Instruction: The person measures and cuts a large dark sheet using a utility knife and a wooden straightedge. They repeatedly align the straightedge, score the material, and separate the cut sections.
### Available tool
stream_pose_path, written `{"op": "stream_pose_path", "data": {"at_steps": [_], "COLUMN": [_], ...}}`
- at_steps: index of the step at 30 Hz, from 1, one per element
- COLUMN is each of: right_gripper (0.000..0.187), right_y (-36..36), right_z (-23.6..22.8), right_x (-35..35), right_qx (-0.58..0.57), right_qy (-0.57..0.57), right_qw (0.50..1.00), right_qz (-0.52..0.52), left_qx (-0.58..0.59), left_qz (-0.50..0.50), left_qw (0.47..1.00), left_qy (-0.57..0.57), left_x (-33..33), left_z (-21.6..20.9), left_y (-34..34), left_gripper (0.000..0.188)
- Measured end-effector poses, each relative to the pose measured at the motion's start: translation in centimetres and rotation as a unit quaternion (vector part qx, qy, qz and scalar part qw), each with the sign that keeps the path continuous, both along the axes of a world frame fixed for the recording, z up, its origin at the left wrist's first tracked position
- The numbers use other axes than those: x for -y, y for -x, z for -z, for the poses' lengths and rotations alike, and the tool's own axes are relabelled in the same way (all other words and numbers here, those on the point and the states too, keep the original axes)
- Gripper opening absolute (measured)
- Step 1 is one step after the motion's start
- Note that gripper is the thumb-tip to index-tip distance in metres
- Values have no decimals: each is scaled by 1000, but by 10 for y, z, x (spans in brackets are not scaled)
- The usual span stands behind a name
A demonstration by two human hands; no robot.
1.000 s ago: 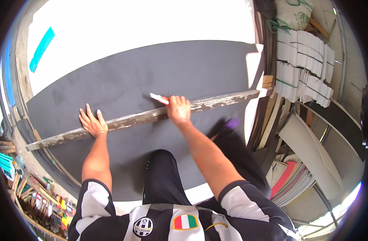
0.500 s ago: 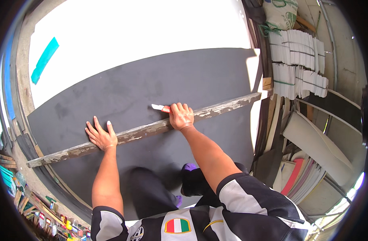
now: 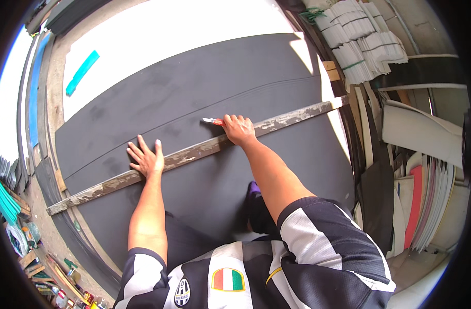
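Observation:
A large sheet of black material [image 3: 204, 77] with a curved far edge lies in front of me. Across it runs a long, worn wooden straightedge [image 3: 194, 151] with flaking paint. My left hand [image 3: 148, 160] rests on the bar toward its left end, fingers spread over the sheet beyond. Right of the middle, my right hand [image 3: 239, 130] is closed around a red utility knife [image 3: 212, 121], its blade pointing left just above the sheet; whether the tip touches I cannot tell. A thin line [image 3: 168, 122] runs over the sheet beyond the bar, looking doubled toward the right.
Beyond the sheet is a bright white surface [image 3: 163, 36] with a teal strip [image 3: 82, 73] on it. Bundled white strips [image 3: 364, 46] are stacked at the far right. Panels [image 3: 425, 206] lean at the right. Tools and scraps [image 3: 65, 278] lie at the lower left.
My view has turned and shifted. The straightedge, with both hands on it, has come nearer to me across the sheet. A thin line now shows beyond it. My legs have moved back.

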State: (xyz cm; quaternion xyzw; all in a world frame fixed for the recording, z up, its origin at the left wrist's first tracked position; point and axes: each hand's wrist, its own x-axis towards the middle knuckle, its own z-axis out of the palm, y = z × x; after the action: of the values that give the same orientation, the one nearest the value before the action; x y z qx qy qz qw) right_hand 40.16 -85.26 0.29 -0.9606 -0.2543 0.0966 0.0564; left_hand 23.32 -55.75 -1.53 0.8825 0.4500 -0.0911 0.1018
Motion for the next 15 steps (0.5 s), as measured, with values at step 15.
{"op": "stream_pose_path", "data": {"at_steps": [15], "right_gripper": [23], "right_y": [56], "right_z": [-254], "right_x": [-192], "right_qx": [0], "right_qy": [73], "right_qw": [985], "right_qz": [-155], "left_qx": [259], "left_qz": [2], "left_qw": [933], "left_qy": [252], "left_x": [-131], "left_z": [-29], "left_y": [120], "left_gripper": [67]}}
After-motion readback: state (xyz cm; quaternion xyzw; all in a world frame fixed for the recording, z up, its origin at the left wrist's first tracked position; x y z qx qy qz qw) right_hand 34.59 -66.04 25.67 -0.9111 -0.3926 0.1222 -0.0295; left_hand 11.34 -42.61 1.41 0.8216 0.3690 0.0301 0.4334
